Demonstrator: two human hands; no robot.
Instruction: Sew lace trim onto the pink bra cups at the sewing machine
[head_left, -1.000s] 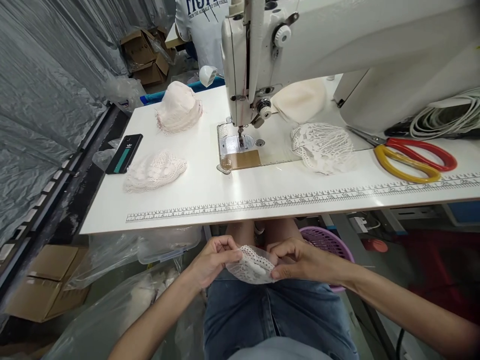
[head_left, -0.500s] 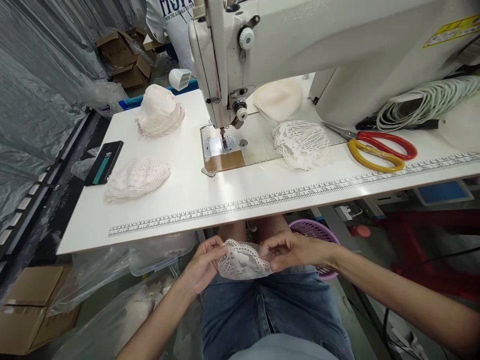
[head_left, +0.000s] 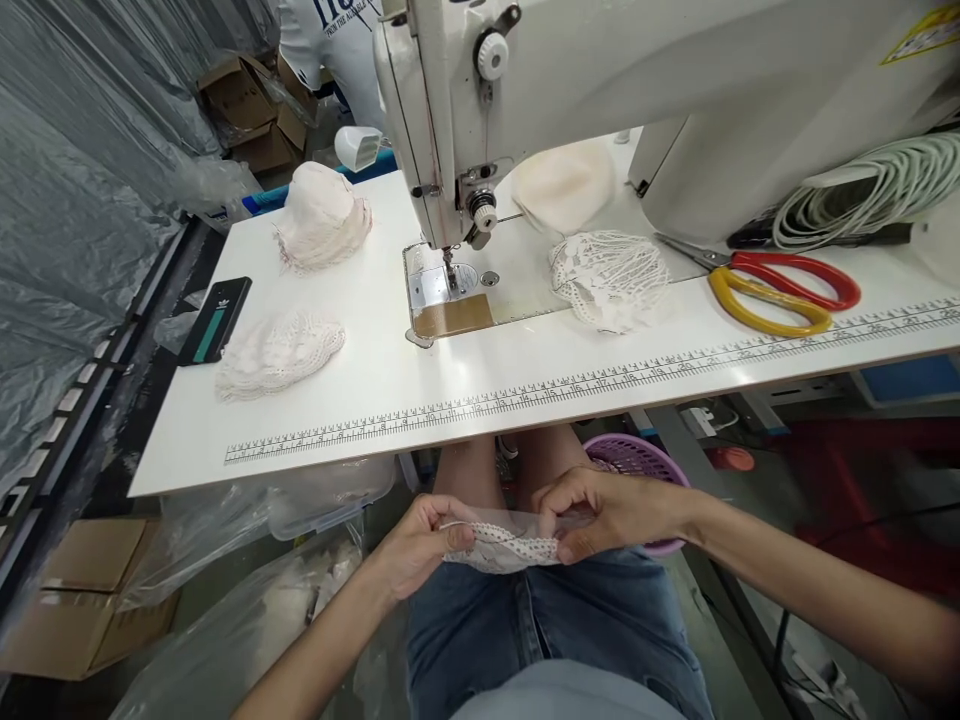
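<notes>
A white lace piece (head_left: 501, 550) with a scalloped, holed edge and a sheer mesh part is stretched between my hands above my lap, in front of the table edge. My left hand (head_left: 424, 545) pinches its left end between thumb and fingers. At the other end, my right hand (head_left: 592, 512) grips it the same way. On the table ahead stands a white sewing machine (head_left: 450, 200), its needle area over a metal plate. Another lace piece (head_left: 611, 280) lies right of the needle, in front of a cream padded cup (head_left: 562, 185).
Scissors (head_left: 780, 290) with red and yellow handles lie right, near coiled pale cord (head_left: 870, 195). Left on the table are a lace stack (head_left: 281, 352), a pale fabric pile (head_left: 321, 215) and a phone (head_left: 215, 320). A purple basket (head_left: 667, 465) stands below. A person (head_left: 337, 50) is behind.
The lace piece has tilted and folded, so its scalloped edge now runs straighter between my hands, with sheer mesh showing above. Both hands still grip it. The view has shifted slightly.
</notes>
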